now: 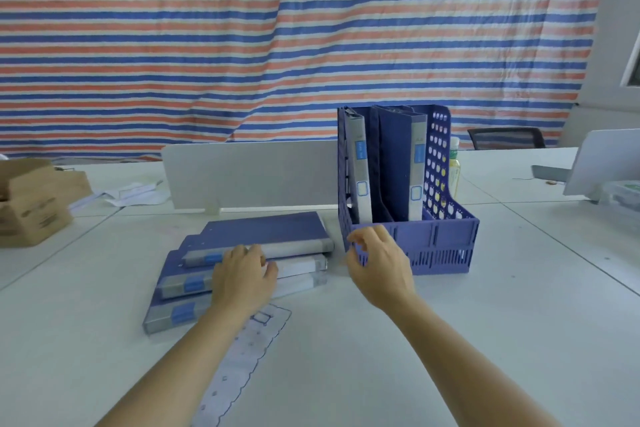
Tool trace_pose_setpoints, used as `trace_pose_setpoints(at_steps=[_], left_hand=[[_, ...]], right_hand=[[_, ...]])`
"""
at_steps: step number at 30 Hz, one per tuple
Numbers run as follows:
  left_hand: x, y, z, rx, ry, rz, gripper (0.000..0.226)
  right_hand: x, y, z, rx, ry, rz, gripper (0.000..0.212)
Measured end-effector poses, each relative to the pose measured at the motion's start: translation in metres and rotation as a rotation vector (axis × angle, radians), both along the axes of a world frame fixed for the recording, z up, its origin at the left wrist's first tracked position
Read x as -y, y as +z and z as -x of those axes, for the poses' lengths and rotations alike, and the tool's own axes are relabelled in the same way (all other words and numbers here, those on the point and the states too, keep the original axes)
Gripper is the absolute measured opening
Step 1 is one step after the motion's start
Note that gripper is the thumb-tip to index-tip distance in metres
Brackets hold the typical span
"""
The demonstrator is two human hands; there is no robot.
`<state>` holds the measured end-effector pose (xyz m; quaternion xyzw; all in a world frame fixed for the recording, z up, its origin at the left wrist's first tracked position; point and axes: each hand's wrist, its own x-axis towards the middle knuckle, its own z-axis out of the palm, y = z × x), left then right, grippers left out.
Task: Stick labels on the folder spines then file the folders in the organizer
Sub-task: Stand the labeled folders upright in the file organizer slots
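A: Hands?
B: Left hand [243,270] rests relaxed on folder stack [266,229], centre-left. Right hand [377,255] loosely curled, empty, at organizer [446,236] front-left corner.
A: Filed?
B: Two upright folders [360,170] inside organizer.

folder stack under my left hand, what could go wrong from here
The folder stack is fanned askew, so the left hand pulling the top folder could drag the lower ones.
The label sheet lies under the left forearm and might crease.
The left filed folder leans in the organizer and could crowd the next one.
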<state>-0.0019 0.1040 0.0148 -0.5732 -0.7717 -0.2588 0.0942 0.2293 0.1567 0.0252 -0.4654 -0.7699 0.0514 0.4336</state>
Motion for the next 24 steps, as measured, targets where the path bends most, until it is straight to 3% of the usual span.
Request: trace_pose_setpoints(at_steps=[2,5,11,16,24], left_hand=[[0.01,-0.011,0.02,-0.061,0.068,0.271,0.045],[0.016,-0.028,0.038,-0.064,0.039,0.386,0.057],[0.008,-0.04,0.056,0.098,-0.041,0.221,0.052],[0.005,-0.049,0.063,0.077,-0.054,-0.062,0.019],[-0.001,-0.052,0.082,0.181,-0.111,-0.219,0.024]], right_hand=[[0.003,-0.008,0.017,0.107,0.053,0.042,0.022],[0.006,-0.015,0.039,0.172,0.109,0.073,0.026],[0.0,-0.032,0.076,0.291,0.167,0.079,0.032],[-0.013,-0.046,0.091,0.367,0.136,0.099,0.043],[-0.056,-0.034,0.109,0.484,0.236,0.334,0.061]])
